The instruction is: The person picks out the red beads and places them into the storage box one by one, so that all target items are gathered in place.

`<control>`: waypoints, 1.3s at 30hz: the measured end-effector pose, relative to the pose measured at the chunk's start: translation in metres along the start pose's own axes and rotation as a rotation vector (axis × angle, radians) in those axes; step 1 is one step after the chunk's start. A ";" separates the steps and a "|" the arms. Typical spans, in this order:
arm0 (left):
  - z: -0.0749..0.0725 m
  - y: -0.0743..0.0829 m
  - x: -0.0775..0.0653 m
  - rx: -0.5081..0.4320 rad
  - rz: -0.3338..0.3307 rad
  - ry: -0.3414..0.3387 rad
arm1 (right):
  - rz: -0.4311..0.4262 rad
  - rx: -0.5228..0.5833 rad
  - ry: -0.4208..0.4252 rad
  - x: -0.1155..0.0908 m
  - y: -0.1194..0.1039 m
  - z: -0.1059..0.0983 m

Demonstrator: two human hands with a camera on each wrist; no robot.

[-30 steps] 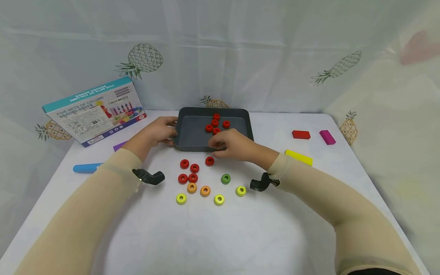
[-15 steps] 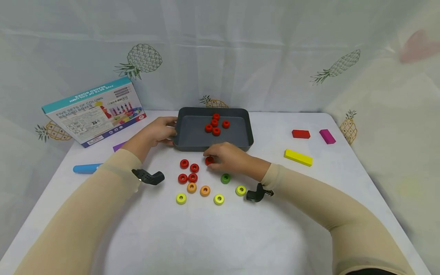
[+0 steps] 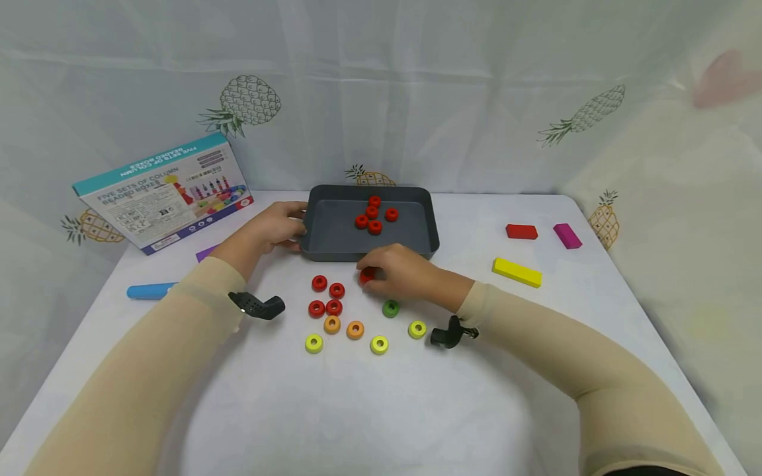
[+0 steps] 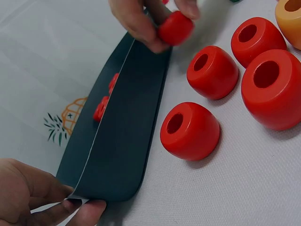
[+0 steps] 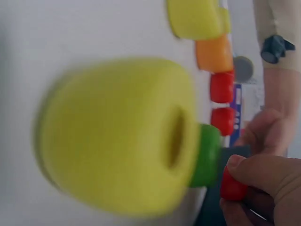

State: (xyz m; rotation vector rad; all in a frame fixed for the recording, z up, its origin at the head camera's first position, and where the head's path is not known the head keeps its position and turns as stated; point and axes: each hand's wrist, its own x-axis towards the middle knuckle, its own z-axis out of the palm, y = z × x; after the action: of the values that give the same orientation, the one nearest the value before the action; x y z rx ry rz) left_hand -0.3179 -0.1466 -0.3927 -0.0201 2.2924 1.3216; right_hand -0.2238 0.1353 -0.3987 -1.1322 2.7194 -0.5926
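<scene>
My left hand (image 3: pixel 276 226) grips the left end of a dark grey tray (image 3: pixel 333 256); in the left wrist view its fingers (image 4: pixel 89 212) pinch the corner rim. Several red beads (image 3: pixel 361 222) lie inside the tray. Just in front of the tray, my right hand (image 3: pixel 401 270) holds another red bead (image 3: pixel 367 276) between thumb and fingers, and the right wrist view has this bead (image 5: pixel 233 187) too. Left of that hand, several holed red beads (image 4: pixel 190 132) sit on the white cloth.
Nearer lie orange beads (image 3: pixel 355 330), yellow beads (image 3: pixel 379 344) and a green bead (image 3: pixel 390 309). To the right are a yellow block (image 3: pixel 516 272), a red block (image 3: pixel 521 232) and a magenta block (image 3: pixel 567 236). A printed box (image 3: pixel 169 192) leans at back left, near a blue rod (image 3: pixel 149 291).
My right hand came from over the tray to the red bead in front of it, took hold of it and moved slightly right and back. The left hand stayed on the tray.
</scene>
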 end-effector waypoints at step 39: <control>-0.001 0.003 -0.004 -0.018 0.003 -0.001 | 0.066 0.008 0.033 0.088 0.050 -0.076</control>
State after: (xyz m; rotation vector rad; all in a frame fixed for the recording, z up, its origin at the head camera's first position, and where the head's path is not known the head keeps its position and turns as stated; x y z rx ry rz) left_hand -0.3158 -0.1469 -0.3887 -0.0221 2.2804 1.3427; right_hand -0.3394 0.1286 -0.3479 -1.0351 2.7678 -0.6178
